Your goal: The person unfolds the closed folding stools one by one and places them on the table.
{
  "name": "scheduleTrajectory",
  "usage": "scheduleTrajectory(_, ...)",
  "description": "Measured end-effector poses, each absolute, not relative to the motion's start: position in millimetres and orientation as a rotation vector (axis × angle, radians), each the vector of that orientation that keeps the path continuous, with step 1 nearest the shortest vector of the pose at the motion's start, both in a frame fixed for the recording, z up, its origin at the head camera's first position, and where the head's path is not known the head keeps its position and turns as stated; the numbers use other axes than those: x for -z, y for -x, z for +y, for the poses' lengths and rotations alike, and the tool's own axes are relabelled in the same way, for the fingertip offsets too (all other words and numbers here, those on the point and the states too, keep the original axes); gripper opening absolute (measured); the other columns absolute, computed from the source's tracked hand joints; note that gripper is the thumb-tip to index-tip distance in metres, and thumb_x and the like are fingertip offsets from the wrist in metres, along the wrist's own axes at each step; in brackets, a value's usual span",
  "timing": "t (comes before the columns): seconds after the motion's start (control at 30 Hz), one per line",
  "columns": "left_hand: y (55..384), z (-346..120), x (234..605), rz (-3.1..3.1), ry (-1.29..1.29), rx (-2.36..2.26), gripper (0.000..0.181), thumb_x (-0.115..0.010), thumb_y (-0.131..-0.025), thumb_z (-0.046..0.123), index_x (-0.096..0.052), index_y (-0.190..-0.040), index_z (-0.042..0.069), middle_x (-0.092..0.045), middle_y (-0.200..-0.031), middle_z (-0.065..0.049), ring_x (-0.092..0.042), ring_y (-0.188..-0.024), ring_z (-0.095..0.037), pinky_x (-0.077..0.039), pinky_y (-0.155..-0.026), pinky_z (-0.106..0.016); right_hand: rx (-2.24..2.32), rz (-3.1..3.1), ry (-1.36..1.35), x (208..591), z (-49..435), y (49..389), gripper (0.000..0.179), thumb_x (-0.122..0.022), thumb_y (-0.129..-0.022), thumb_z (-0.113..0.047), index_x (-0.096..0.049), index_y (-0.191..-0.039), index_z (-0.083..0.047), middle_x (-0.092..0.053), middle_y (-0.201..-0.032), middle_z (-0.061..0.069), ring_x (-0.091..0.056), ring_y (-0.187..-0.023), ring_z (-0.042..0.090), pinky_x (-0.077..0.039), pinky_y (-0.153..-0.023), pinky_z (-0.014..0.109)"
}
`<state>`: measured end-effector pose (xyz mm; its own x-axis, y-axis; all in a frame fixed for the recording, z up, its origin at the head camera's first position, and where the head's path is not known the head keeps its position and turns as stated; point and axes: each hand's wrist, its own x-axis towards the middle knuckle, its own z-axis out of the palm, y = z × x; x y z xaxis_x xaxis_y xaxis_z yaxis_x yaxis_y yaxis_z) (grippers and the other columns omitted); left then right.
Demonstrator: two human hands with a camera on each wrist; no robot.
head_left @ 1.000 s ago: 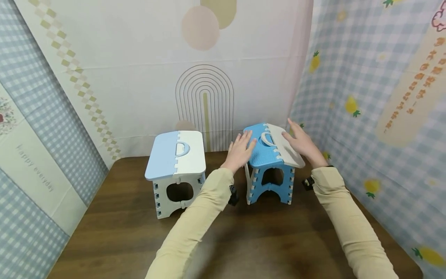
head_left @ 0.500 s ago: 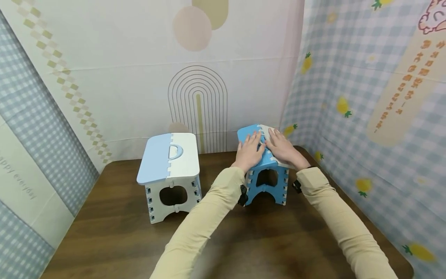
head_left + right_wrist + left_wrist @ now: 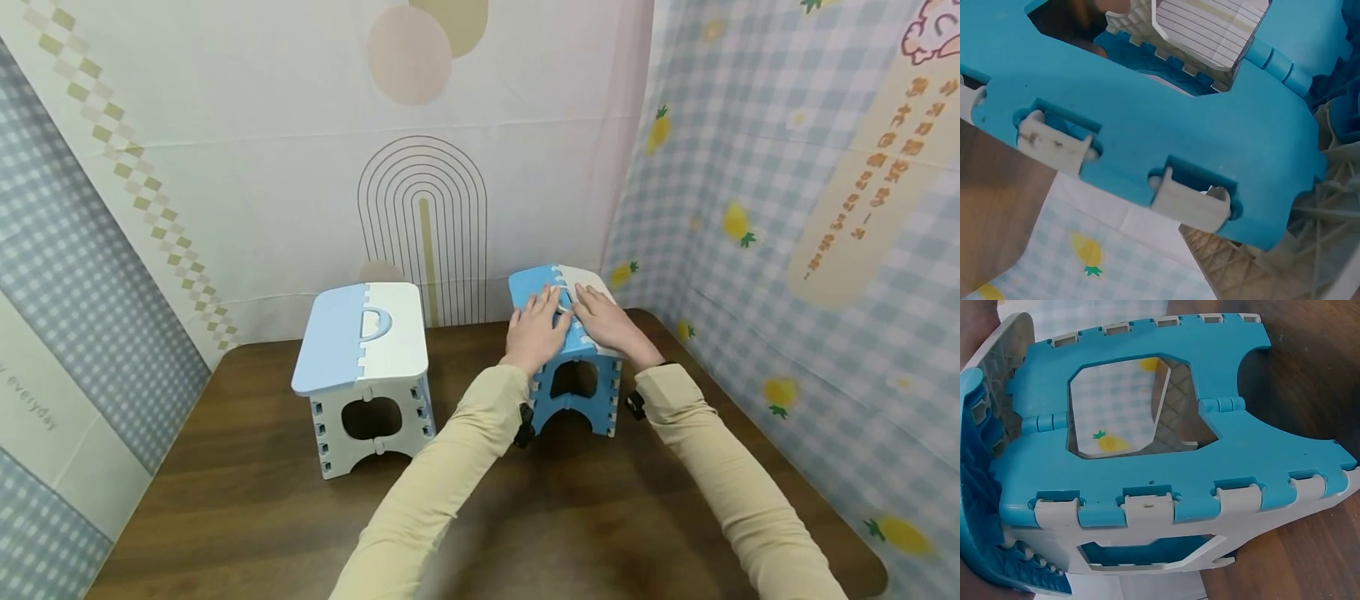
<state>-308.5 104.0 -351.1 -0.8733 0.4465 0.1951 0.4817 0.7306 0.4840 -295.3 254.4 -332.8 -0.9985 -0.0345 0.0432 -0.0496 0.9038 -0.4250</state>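
Observation:
A blue and white folding step stool (image 3: pixel 572 403) stands unfolded at the right back of the table. My left hand (image 3: pixel 536 333) rests palm down on the blue half of its top, fingers straight and touching near the middle seam. Across that seam my right hand (image 3: pixel 606 323) lies on the white half, also with straight fingers. Both hands partly cover the carry handle. The white half slopes down to the right. In the left wrist view the stool's blue end panel (image 3: pixel 1129 475) fills the middle, with white hinge joints along its edges; the right wrist view shows the panel (image 3: pixel 1129 150) close up.
To the left stands another unfolded step stool (image 3: pixel 330 337), light blue and white, with its top flat. Both stools are on a dark wooden table (image 3: pixel 225 500). A white patterned cloth (image 3: pixel 262 208) hangs behind, and a checked cloth (image 3: pixel 697 275) borders the right side.
My right hand has come down from beside the white half onto the top, near the seam. The left hand has moved slightly right, toward the handle. The view has shifted a little.

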Motion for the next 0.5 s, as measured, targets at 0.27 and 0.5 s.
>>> scheduleTrajectory(0.27,309.2,103.7,355.0,-2.898,0.765,0.775,0.058,-0.027,-0.104,0.048,-0.014,-0.157,0.026,-0.011,-0.165,0.006,-0.014,-0.153,-0.018,-0.012,-0.125,-0.044,-0.647,-3.039,-0.051,337.7,253.6,292.6,0.053,-0.022,-0.107,-0.026,-0.018,-0.153,0.0,-0.014,-0.16,0.026,-0.01,-0.149,0.043,-0.011,-0.12,0.059)
scheduleTrajectory(0.5,309.4,105.8,353.6,-2.91,0.764,0.723,0.06,-0.024,-0.104,0.051,-0.01,-0.157,0.026,-0.009,-0.165,0.007,-0.013,-0.153,-0.018,-0.011,-0.125,-0.042,-0.674,-3.013,-0.041,334.8,254.8,288.9,0.053,-0.023,-0.107,-0.027,-0.019,-0.154,-0.001,-0.013,-0.16,0.026,-0.01,-0.148,0.045,-0.01,-0.12,0.06)
